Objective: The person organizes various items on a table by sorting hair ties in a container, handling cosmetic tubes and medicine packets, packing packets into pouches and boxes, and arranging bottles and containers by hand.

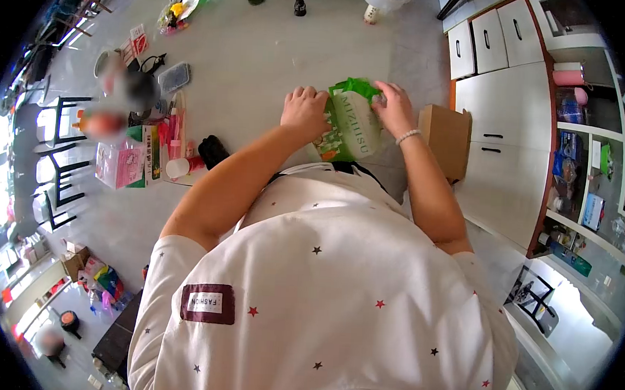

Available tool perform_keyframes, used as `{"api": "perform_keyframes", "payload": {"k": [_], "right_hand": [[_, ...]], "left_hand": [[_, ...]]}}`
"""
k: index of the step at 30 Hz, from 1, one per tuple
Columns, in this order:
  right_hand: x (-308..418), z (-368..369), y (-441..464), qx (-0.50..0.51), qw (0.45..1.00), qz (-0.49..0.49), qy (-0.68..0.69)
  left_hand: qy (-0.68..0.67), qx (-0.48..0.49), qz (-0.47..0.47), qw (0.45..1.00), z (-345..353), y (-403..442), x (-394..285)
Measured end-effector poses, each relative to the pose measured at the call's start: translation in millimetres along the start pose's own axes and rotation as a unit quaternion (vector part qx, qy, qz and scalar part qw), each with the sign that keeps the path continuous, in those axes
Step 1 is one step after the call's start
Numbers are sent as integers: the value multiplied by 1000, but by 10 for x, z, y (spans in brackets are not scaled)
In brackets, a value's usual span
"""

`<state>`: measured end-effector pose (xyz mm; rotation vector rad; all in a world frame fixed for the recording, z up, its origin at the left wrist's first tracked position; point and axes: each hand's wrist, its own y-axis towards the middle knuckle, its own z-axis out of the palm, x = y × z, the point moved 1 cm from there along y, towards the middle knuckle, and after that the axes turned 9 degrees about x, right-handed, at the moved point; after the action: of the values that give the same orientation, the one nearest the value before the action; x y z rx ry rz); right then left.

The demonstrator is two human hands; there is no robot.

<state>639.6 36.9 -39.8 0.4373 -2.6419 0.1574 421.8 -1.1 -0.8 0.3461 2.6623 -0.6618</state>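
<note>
A green and pale plastic bag (357,124) printed "MIZHISU" is in front of my body at the near side of the table. Its top is crumpled bright green film. My left hand (305,114) is closed on the bag's left edge, with the fingers curled and the thumb side against it. At the upper right of the bag, my right hand (394,109) has its fingers bent and pinching the edge. A beaded bracelet circles the right wrist. What is inside the bag cannot be made out.
On the pale table (263,53), a small black bottle (300,7) and a clear plastic box (174,77) stand beyond the left arm. Pink packages (122,164) crowd the left edge. A cardboard box (444,141) and white cabinets (504,113) are on the right.
</note>
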Motion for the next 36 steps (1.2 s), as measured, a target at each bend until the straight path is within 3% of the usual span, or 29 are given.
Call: {"api": "perform_keyframes", "payload": {"k": [6, 7, 10, 13, 15, 16, 19, 23, 24, 27, 28, 31, 32, 34, 36], "right_hand": [[221, -198, 196, 177, 968, 145, 100], [223, -174, 214, 166, 972, 145, 83], [239, -114, 235, 173, 970, 158, 62], [267, -136, 291, 236, 951, 162, 116], [127, 14, 277, 256, 942, 129, 176], [116, 104, 256, 239, 919, 77, 304], [314, 109, 153, 161, 839, 122, 506], [830, -150, 42, 121, 797, 116, 581], [810, -15, 25, 112, 757, 70, 640], [1123, -92, -79, 132, 597, 133, 780], [1164, -135, -118, 146, 592, 118, 784], [1299, -204, -216, 190, 570, 73, 796], [1309, -229, -229, 203, 615, 82, 758], [1331, -276, -243, 217, 623, 71, 748], [1291, -284, -241, 238, 664, 65, 706]], "left_hand": [[-143, 35, -36, 989, -164, -182, 129], [-157, 38, -47, 986, -219, -267, 154], [-195, -68, -78, 975, -283, -567, 300], [-347, -98, -123, 925, -401, -859, 443], [-483, -145, -89, 859, -425, -1015, 516], [-546, -169, -71, 817, -435, -1063, 543], [-676, -140, -54, 722, -470, -1149, 571], [-742, -111, -59, 659, -390, -966, 441], [-753, -103, -38, 649, -331, -903, 427], [-766, -123, -24, 630, -271, -776, 330], [-780, -132, -27, 611, -260, -756, 327], [-743, -155, -40, 650, -327, -821, 276], [-731, -133, -39, 668, -354, -849, 279], [-704, -88, -35, 704, -394, -893, 295], [-722, -96, -17, 685, -382, -925, 283]]}}
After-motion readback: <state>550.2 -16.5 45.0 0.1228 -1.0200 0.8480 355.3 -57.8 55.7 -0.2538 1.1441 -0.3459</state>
